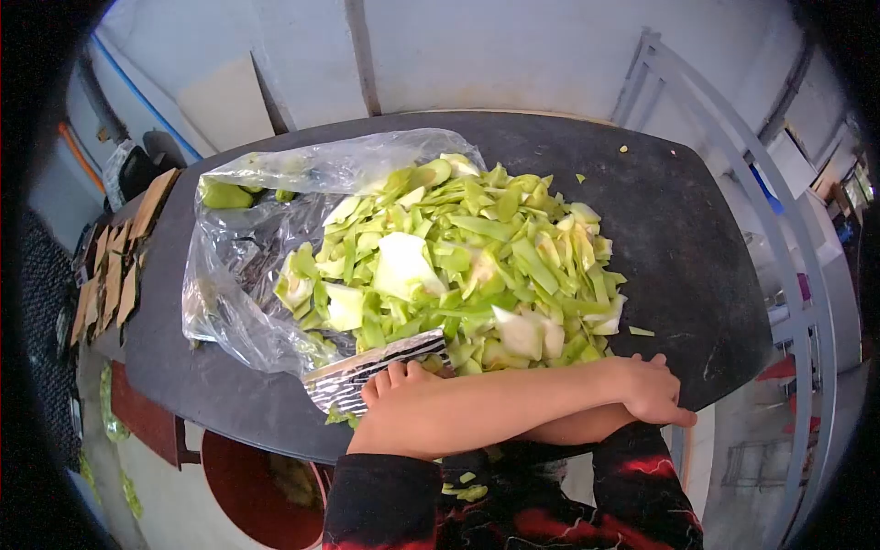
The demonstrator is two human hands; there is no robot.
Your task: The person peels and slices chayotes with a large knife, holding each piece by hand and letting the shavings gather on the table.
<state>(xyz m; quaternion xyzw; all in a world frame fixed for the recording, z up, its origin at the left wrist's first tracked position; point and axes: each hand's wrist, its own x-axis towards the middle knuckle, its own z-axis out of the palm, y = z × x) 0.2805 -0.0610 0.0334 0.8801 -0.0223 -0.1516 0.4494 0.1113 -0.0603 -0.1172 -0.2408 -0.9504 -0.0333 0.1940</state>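
My forearms cross at the table's near edge. My left hand (655, 390) reaches to the right, at the edge just past the pile, with its fingers apart and nothing visible in it. Beneath the left forearm my right arm passes to the left. Only the fingers of my right hand (401, 374) show, bent over a flat black-and-white striped piece (376, 371) with a straight tan edge. This piece leans against the pile of pale green vegetable peelings (477, 247). Under the pile's left side lies a clear plastic bag (238, 321), with whole green vegetables (225, 195) inside.
The dark table (669, 238) has scattered scraps. Below its front left edge stands a reddish-brown tub (234, 486). A grey metal rail (797, 266) runs along the right. Cardboard pieces (115, 275) are at the left, with peelings on the floor.
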